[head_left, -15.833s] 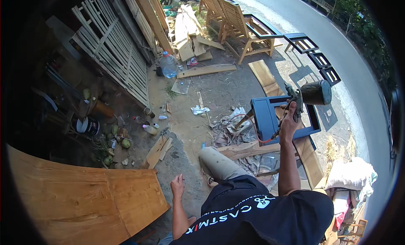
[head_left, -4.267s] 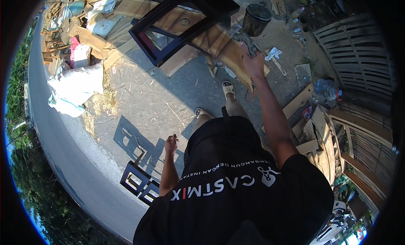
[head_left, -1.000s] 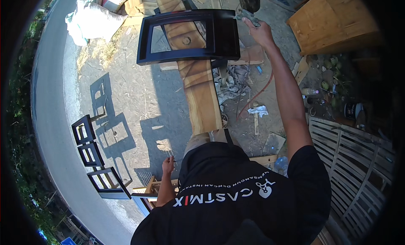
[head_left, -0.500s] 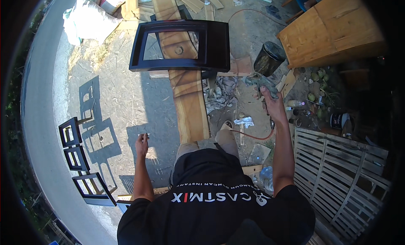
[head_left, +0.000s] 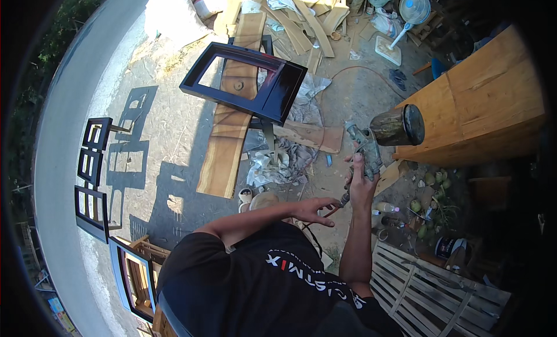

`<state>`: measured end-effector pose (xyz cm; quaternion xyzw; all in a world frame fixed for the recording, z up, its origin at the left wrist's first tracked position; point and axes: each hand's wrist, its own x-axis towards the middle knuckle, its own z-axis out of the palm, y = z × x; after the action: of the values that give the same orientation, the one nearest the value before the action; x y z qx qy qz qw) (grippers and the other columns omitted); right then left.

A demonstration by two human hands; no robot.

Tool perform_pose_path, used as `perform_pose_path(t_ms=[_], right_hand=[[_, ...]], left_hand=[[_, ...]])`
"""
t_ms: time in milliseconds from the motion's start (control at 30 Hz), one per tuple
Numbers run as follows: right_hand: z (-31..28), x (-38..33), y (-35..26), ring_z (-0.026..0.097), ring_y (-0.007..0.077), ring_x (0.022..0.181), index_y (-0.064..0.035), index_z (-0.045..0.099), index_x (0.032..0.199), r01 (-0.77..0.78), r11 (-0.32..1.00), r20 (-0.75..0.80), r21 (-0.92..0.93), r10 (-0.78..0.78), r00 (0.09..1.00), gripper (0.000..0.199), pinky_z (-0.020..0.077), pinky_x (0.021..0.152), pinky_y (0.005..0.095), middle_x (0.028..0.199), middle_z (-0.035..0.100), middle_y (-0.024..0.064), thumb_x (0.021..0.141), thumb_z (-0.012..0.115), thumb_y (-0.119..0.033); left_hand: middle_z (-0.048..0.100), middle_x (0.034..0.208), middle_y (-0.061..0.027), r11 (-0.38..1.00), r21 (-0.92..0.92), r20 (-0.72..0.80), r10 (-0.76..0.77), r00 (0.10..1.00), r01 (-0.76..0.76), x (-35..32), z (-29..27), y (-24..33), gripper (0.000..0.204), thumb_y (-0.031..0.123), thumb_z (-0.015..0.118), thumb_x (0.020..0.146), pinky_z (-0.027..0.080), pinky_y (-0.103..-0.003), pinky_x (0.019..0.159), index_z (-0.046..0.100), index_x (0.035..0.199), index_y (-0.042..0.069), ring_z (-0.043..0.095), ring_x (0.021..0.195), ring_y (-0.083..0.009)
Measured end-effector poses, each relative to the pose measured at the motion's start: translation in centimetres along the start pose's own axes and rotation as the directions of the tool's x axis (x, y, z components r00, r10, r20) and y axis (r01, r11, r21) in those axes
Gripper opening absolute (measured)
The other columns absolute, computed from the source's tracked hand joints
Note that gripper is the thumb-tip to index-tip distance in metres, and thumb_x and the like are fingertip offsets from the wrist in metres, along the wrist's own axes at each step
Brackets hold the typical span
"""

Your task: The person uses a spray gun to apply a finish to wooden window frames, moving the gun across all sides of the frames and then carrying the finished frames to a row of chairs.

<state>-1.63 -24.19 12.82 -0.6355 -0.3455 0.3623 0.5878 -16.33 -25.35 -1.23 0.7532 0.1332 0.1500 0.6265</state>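
From here, the right hand [head_left: 363, 186] grips the spray gun [head_left: 370, 153], clear of the dark frame [head_left: 277, 93]; the left hand [head_left: 312, 210] meets the hose [head_left: 344, 199], whether gripping I can't tell. Hose-handling, seemingly; next wants a steady gun.

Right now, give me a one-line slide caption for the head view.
Right hand holding a spray gun, left hand at its hose, with a plank showing through a dark frame.

Open ground [head_left: 181, 119] left of plank [head_left: 222, 156], frame [head_left: 282, 92] above plank, tabletop [head_left: 471, 107] blocking right
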Motion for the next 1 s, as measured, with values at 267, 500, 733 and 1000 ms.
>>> perform_pose_path(t_ms=[267, 500, 733, 1000], right_hand=[[-7.3, 9.3, -8.6, 0.047, 0.0062, 0.057, -0.0028, 0.060, 0.133, 0.162, 0.987, 0.006, -0.017, -0.162, 0.987, 0.042, 0.0383, 0.050, 0.0226, 0.095, 0.067, 0.0051, 0.104, 0.061, -0.033], [-12.8, 18.6, -8.7, 0.045, 0.0062, 0.054, -0.0014, 0.063, 0.124, 0.097, 0.995, -0.023, -0.012, -0.097, 0.995, 0.037, 0.0357, 0.049, 0.0206, 0.089, 0.065, 0.0055, 0.103, 0.061, -0.032], [-15.5, 27.8, -5.2, 0.043, 0.0046, 0.053, 0.0016, 0.062, 0.121, 0.109, 0.978, -0.061, -0.175, -0.121, 0.991, 0.038, 0.0351, 0.048, 0.0215, 0.087, 0.064, 0.0042, 0.104, 0.058, -0.033], [-17.1, 41.0, -3.4, 0.044, 0.0042, 0.052, -0.0014, 0.063, 0.123, -0.021, 0.992, -0.080, -0.126, 0.011, 0.997, 0.039, 0.0354, 0.046, 0.0222, 0.085, 0.065, 0.0039, 0.104, 0.058, -0.036]], left_hand=[[0.072, 0.085, -0.0140, 0.900, 0.294, 0.074, -0.357, 0.931, 0.321, 8.1, 0.9, -17.2, 0.046, 0.047, 0.053, 0.103, 0.053, -0.046, 0.078, 0.074, 0.087, 0.010, 0.069, 0.082, -0.0342], [0.071, 0.089, -0.0217, 0.783, 0.346, -0.385, -0.384, 0.839, 0.517, 15.8, -6.8, -23.8, 0.039, 0.042, 0.055, 0.100, 0.052, -0.054, 0.076, 0.069, 0.090, 0.007, 0.068, 0.087, -0.0443], [0.070, 0.092, -0.0235, 0.786, 0.254, -0.497, -0.395, 0.773, 0.564, 25.3, -15.6, -23.5, 0.029, 0.035, 0.053, 0.102, 0.051, -0.056, 0.075, 0.064, 0.104, 0.008, 0.067, 0.089, -0.0466], [0.069, 0.093, -0.0238, 0.779, 0.259, -0.650, -0.297, 0.700, 0.571, 34.9, -24.9, -21.7, 0.028, 0.033, 0.055, 0.103, 0.052, -0.054, 0.072, 0.064, 0.100, 0.006, 0.066, 0.087, -0.0466]])
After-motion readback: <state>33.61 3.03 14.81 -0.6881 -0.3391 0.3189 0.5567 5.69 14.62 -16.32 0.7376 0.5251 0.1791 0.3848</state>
